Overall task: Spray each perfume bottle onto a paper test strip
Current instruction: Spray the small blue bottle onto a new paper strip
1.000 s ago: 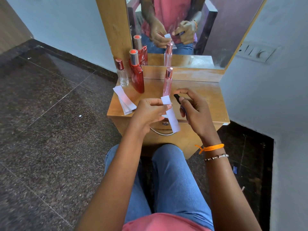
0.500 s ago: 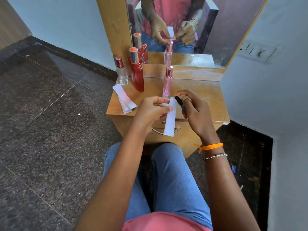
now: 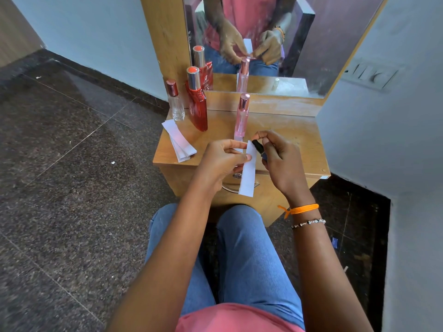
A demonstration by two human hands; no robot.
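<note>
Though mostly hidden, right hand (image 3: 281, 161) clutches dark bottle (image 3: 258, 146).

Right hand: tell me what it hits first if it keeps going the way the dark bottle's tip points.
The right hand aims the dark bottle up-left at the strip in the left hand. The strip's top looks to be first in line, nearly touching; the pink bottle stands beyond, though depth is unclear.

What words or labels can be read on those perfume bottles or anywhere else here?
No text reads clearly.
Red bottle: its mirror reflection shows a white logo and small print, too blurred and reversed to read.
Clear bottle, pink bottle, paper strips: no visible text.
</note>
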